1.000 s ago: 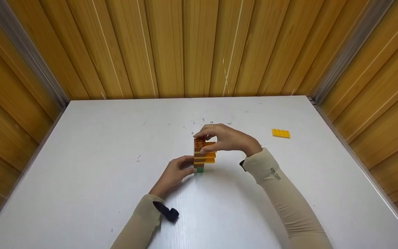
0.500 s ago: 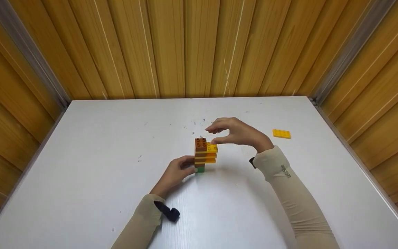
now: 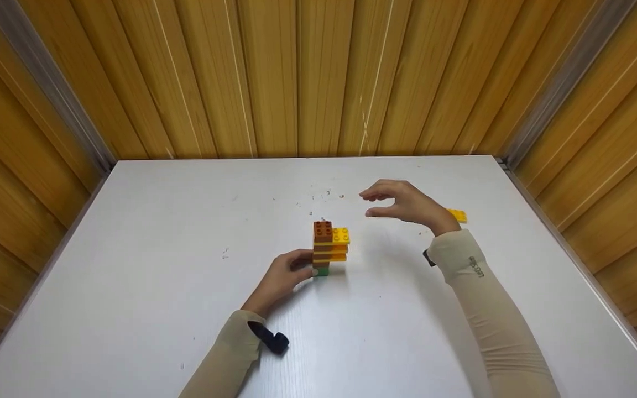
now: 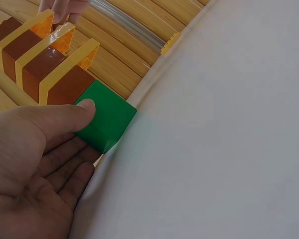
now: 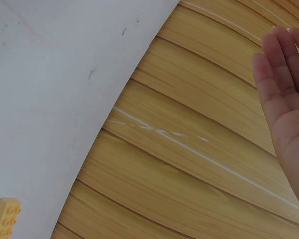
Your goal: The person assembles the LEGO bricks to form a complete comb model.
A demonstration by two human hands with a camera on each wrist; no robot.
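A tower of building blocks [image 3: 322, 249] stands upright on the white table, with a green block [image 4: 105, 115] at its base. Above it, brown blocks [image 4: 46, 63] alternate with thin yellow plates [image 3: 341, 236] that jut out to the right. My left hand [image 3: 282, 276] grips the tower low down, its thumb on the green block and its other fingers partly hidden behind. To the right of the tower and apart from it, my right hand [image 3: 407, 203] hovers over the table with fingers extended and nothing in it.
A loose yellow plate [image 3: 458, 215] lies at the right on the table, partly covered by the right wrist in the head view. Wood-patterned walls [image 3: 318, 77] enclose the white table [image 3: 130, 265] at the back and sides.
My right hand has let go of the tower's top and moved away to the right, baring the top brown block and yellow plate. The left hand has kept its place.
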